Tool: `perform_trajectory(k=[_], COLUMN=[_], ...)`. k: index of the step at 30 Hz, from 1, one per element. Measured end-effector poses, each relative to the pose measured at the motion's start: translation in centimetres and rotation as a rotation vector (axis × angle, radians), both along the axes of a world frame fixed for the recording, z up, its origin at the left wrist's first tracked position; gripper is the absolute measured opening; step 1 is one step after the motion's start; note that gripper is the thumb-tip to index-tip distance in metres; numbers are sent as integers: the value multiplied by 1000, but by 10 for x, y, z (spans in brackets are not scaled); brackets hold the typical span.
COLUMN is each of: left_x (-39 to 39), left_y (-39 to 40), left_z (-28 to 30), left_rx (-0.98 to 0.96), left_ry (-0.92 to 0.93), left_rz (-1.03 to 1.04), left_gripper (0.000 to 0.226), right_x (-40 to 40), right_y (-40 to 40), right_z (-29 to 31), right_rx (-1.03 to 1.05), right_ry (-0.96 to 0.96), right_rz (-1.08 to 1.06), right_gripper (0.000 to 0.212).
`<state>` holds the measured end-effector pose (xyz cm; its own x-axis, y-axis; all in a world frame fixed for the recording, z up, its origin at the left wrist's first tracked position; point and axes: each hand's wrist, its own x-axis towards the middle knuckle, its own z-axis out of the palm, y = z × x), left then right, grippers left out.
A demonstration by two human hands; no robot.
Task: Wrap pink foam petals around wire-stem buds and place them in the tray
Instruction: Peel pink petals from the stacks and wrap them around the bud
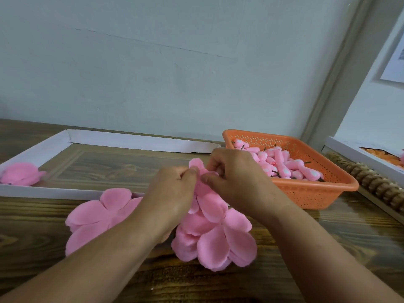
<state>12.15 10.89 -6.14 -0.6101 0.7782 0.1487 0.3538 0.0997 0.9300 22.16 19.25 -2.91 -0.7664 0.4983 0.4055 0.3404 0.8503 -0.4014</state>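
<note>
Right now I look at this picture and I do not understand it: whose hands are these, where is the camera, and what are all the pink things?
No machine here: a person works with bare hands, and the one camera sits on their head, looking forward and down. The left hand and right hand together pinch a pink foam petal piece; whether a bud sits inside is hidden. More loose petals lie on the wooden table. The orange basket holds the wire-stem buds. The white tray behind holds one finished flower.

Single head view, looking forward and down, close over table [218,281]
</note>
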Motion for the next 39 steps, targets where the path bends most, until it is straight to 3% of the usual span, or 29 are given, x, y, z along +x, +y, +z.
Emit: perform_trajectory(k=[6, 16, 19, 22, 25, 29, 39], left_x=[-3, 3, 2, -6, -10, -8, -2], left_y=[1, -3, -1, 1, 1, 1, 2], left_z=[1, -1, -2, -1, -3, -5, -5], left_rx=[26, 3, 24, 52, 85, 114, 40], left_ry=[-98, -12, -110, -309, -371, -391, -267], left_rz=[57, -89, -100, -63, -120, -132, -60], left_gripper=[37, 39, 51, 45, 32, 5, 19], right_x=[-3, 0, 1, 3, 3, 3, -1], right_y=[-4, 13, 17, 20, 18, 15, 12], right_z=[-2, -7, -6, -4, -3, -3, -4], right_rx=[73, -133, -204, -244, -293, -364, -364], right_ry=[52, 60, 69, 83, 102, 152, 133], right_rz=[21, 26, -6, -19, 1, 22, -17], right_gripper=[9, 15, 23, 27, 25, 22, 24])
